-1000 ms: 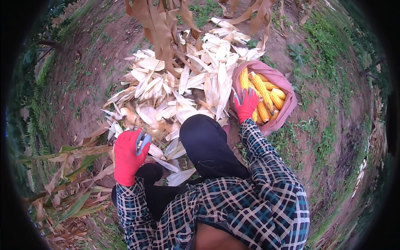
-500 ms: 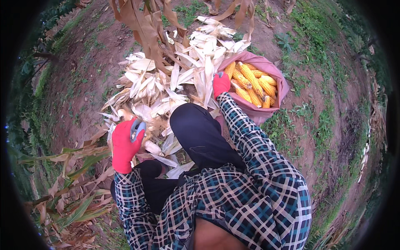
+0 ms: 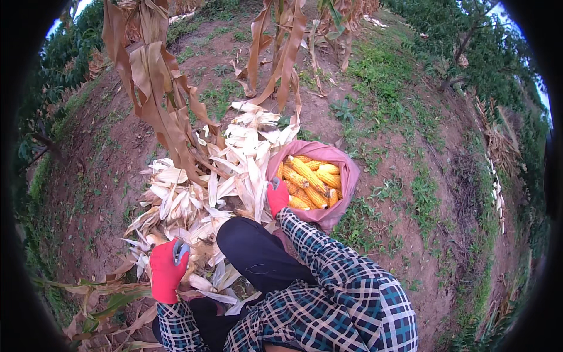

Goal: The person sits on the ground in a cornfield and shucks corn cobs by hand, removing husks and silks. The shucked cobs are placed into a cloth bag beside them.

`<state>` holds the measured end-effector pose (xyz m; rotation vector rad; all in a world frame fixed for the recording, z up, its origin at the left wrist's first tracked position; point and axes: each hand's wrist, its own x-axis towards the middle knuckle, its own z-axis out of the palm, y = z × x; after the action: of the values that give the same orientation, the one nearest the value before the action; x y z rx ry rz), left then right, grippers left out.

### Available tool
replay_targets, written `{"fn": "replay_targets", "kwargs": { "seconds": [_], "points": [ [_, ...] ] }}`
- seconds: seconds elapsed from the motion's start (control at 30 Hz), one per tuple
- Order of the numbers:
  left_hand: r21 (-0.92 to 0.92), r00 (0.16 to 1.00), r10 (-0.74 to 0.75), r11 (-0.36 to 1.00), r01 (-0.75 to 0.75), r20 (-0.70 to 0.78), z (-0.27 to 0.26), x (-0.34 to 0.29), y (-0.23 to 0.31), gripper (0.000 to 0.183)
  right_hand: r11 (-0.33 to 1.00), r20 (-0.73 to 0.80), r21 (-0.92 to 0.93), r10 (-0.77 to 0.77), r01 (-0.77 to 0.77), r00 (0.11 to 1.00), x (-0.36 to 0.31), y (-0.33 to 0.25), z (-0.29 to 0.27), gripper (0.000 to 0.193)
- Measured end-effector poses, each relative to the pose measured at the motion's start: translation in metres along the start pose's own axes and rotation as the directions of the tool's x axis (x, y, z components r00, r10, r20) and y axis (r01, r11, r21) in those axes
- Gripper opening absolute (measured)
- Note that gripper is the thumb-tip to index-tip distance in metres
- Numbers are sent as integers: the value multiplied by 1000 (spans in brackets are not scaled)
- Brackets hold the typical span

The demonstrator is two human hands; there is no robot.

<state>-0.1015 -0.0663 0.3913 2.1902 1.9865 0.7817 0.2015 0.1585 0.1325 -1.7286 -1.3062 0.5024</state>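
Crouched over the pile of pale dry corn husks (image 3: 199, 188), we held our red-gloved left hand (image 3: 167, 271) closed around a grey tool while our red-gloved right hand (image 3: 277, 196), its grip unclear, rested at the pink sack of yellow cobs (image 3: 343, 176), so husking the nearest ear seemed to call for both hands.

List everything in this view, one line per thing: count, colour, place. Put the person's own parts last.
Corn cobs: about ten, yellow, husked, inside the sack.
Sack: one, pink, open, on the ground right of the husk pile.
Husk pile: one heap, pale cream, on the soil ahead of the knees.
Dry corn stalks: several, brown, standing behind the pile.
Grass patches: green, scattered right and far.
Bare soil: reddish brown, left of the pile.
Small tool: one, grey, in the left hand; its kind cannot be told.
Left hand: red glove, low left, over the husks.
Right hand: red glove, at the sack's near rim.
Sleeves: two, dark teal plaid.
Knee: black trousers, centre.
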Motion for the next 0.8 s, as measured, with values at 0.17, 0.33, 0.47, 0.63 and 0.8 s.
{"fn": "replay_targets", "kwargs": {
  "seconds": [0.17,0.33,0.47,0.63,0.8],
  "points": [
    [-19,999,53,998,-54,-10,8,15,6,19,904,-1,427,-27,24,1000,39,-83,-21,48],
    [-49,993,65,997,-61,94,19,19,-6,20,487,502,824,-390,-290,772,33,-251,-67,33],
    [-61,994,53,997,-48,93,25,24,-8,21,528,633,774,-628,-350,452,7,-334,-93,34],
    [-119,990,-32,992,49,140,40,23,-18,24,677,688,718,-654,-162,314,-22,-351,-85,34],
    [24,952,-179,984,179,246,94,1,-70,34,846,734,435,-531,308,423,-11,-292,-30,41]
  ]
}}
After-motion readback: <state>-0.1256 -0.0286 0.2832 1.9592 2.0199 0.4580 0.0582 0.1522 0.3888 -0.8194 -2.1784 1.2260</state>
